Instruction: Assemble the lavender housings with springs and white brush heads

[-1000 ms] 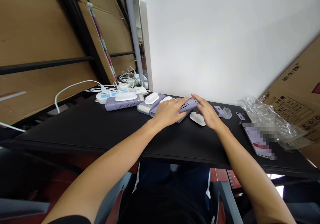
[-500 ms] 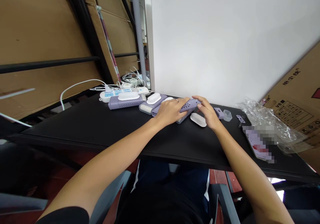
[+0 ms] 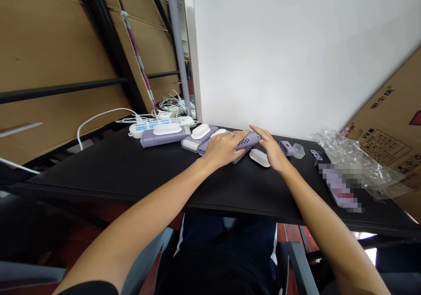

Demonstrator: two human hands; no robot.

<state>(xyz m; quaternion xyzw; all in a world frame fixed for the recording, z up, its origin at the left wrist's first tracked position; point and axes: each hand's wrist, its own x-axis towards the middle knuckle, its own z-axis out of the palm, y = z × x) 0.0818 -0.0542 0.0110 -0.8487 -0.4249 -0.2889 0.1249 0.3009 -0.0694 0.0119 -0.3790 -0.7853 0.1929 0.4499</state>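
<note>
My left hand point(image 3: 223, 148) is wrapped over a purple perforated device point(image 3: 247, 141) that lies at the far side of the black table point(image 3: 131, 172). My right hand point(image 3: 271, 151) grips the same device at its right end, fingers curled against it. A white oval brush head point(image 3: 259, 157) lies on the table just under my right hand. Two more purple devices point(image 3: 161, 138) with white brush heads point(image 3: 200, 131) on top lie to the left.
A white power strip point(image 3: 148, 126) with cables sits at the table's far left. A small purple piece point(image 3: 286, 148), a clear cap point(image 3: 298, 150), a phone point(image 3: 340, 185) and crumpled clear plastic point(image 3: 358, 163) lie to the right. A cardboard box point(image 3: 394, 124) stands at far right, a white wall behind.
Both hands stay on the purple device almost unmoved; only the view has shifted slightly.
</note>
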